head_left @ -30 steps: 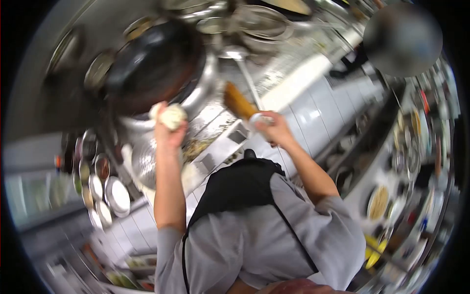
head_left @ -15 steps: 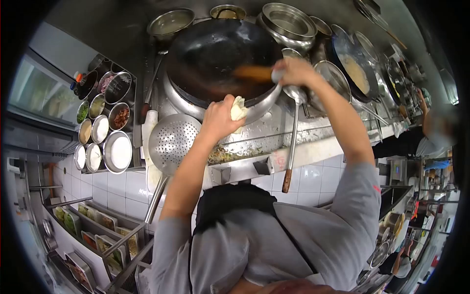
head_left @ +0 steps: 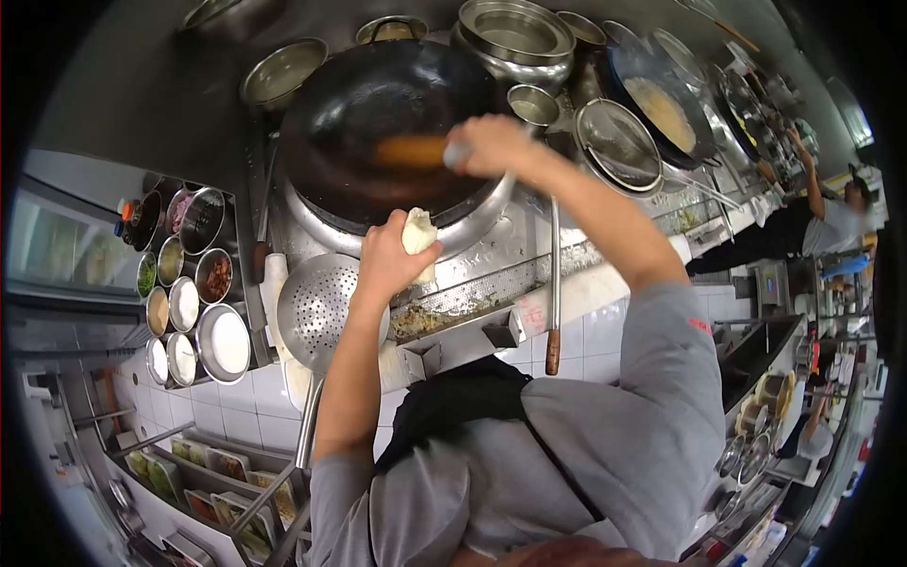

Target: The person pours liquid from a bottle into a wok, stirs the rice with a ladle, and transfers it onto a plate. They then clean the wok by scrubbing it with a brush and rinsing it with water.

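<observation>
A large black wok (head_left: pixel 397 99) sits on a round metal burner ring, its dark inside wet and shiny. My left hand (head_left: pixel 385 260) is closed around a pale folded cloth (head_left: pixel 419 233) at the wok's near rim. Over the wok, my right hand (head_left: pixel 496 146) grips a wok brush (head_left: pixel 408 151) by its whitish end. The brush's orange-brown bristles are smeared by motion and reach inside the wok. To the left, a perforated strainer (head_left: pixel 316 298) rests beside my left forearm. A long-handled ladle (head_left: pixel 555 283) lies on the right, its upper end hidden behind my right forearm.
Bowls of seasonings (head_left: pixel 223 342) and chopped ingredients stand on the left. Metal pots (head_left: pixel 515 38) line the back. A wire sieve (head_left: pixel 619 142) and another wok (head_left: pixel 661 109) are on the right, with a co-worker (head_left: pixel 831 217) beyond. Food scraps lie along the drain strip (head_left: pixel 453 302).
The view has shifted, so the wok appears farther left. The brush has moved across the wok in my right hand. My left hand keeps the cloth at the near rim.
</observation>
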The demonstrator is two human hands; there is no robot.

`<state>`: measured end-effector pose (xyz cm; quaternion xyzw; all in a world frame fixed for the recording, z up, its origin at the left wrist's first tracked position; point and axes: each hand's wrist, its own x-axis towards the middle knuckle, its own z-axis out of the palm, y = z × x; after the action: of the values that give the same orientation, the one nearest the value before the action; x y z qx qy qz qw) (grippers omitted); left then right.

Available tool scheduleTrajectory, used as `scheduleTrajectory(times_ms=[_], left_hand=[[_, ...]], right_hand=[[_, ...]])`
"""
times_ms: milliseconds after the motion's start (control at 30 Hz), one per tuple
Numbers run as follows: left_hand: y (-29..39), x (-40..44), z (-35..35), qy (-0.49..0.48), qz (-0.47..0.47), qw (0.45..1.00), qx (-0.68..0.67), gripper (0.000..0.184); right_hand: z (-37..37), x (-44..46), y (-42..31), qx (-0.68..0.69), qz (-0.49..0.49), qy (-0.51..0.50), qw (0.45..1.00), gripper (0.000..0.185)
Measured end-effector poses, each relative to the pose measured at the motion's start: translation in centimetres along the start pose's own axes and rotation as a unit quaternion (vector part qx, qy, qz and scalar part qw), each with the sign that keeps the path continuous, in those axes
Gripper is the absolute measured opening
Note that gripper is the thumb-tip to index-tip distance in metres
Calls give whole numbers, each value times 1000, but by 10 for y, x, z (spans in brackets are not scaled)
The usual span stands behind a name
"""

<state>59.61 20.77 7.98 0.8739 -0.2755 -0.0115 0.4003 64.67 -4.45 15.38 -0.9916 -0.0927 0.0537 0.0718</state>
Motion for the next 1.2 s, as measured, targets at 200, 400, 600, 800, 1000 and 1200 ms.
scheduleTrajectory(times_ms=[200,400,600,800,1000,1200], left_hand=[[29,-6,-1,-5,56,998,7,42],[23,-10,-3,-6,132,991,3,43],[20,-12,5,18,115,993,27,43],[15,-16,6,32,115,993,25,45],[10,-19,-1,-23,136,990,22,46],[12,-22,-4,-39,159,984,76,47]], right_hand=[[-19,45,34,-7,261,318,912,35],[37,14,-64,104,26,24,994,42],[-16,50,40,-147,141,171,964,30],[21,50,-9,-27,131,87,987,36],[-7,-13,-3,35,-42,-25,998,37],[-10,67,40,44,228,270,934,48]])
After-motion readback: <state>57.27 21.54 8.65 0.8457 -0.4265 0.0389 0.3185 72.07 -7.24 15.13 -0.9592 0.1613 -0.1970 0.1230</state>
